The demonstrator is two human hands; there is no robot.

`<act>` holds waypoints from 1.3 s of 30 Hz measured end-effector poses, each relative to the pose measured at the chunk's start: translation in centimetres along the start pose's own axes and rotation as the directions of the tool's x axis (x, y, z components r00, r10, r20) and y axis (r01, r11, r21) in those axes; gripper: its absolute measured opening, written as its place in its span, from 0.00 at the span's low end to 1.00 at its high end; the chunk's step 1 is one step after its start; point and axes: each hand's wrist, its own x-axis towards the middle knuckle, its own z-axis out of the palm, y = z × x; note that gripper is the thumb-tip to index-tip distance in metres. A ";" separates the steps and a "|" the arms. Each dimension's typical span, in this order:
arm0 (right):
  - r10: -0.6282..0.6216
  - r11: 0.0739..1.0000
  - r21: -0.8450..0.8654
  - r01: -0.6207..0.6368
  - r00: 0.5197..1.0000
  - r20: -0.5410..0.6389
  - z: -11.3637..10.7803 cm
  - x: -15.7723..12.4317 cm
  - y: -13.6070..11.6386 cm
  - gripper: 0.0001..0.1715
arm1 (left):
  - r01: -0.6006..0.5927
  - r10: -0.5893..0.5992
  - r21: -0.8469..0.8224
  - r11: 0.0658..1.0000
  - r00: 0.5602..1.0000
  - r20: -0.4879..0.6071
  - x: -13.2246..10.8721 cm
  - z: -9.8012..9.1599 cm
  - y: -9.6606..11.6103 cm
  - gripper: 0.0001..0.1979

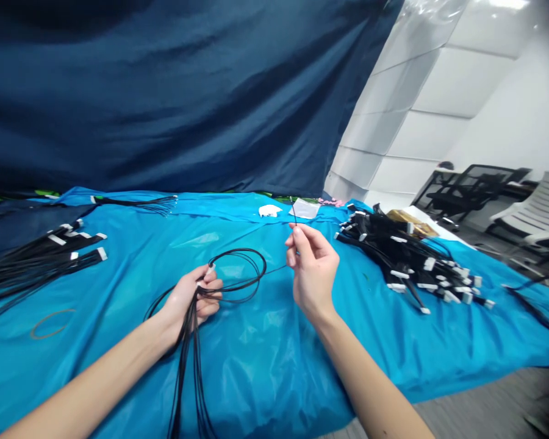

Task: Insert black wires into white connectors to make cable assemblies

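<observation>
Several looped black cables [231, 288] gripped in left hand [194, 299], right hand [314, 268] pinching one thin wire [294, 212], cable pile [400, 253] at right, on blue sheet [251, 378]

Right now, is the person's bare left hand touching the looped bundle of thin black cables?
Touching. The head view shows the left hand closed around the looped bundle of thin black cables, which hangs below the grip.

No legible text, label, brand or number (single head view)
</observation>
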 end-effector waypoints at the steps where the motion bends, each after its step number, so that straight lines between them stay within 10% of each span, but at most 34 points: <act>1: -0.023 1.000 -0.017 0.023 1.000 -0.014 0.0 -0.1 0.0 0.09 | 0.012 -0.012 -0.001 1.000 1.000 0.012 0.0 0.1 0.0 0.16; 11: -0.084 0.996 -0.032 0.083 0.995 -0.045 -0.1 0.0 -0.2 0.08 | 0.111 -0.114 -0.050 0.993 0.992 -0.057 0.3 -0.8 -0.2 0.16; 20: 0.129 0.991 -0.033 -0.126 0.985 0.117 -0.2 -0.2 0.1 0.13 | 0.101 -0.108 -0.061 0.993 0.988 -0.107 0.2 -1.3 0.5 0.14; 24: -0.048 0.951 -0.289 0.105 0.979 0.199 0.0 -0.8 0.1 0.09 | -0.074 0.077 0.024 0.997 0.982 -0.175 -0.1 -0.5 0.0 0.14; 31: -0.312 0.517 -0.396 0.759 0.598 0.738 0.8 -3.8 1.5 0.10 | -0.357 0.425 0.370 0.858 0.897 -0.120 -0.6 0.5 -1.9 0.19; 39: -0.311 0.253 -0.472 0.845 0.533 0.787 0.8 -4.1 2.8 0.13 | -0.450 0.485 0.507 0.735 0.872 0.070 -0.5 0.0 -2.6 0.23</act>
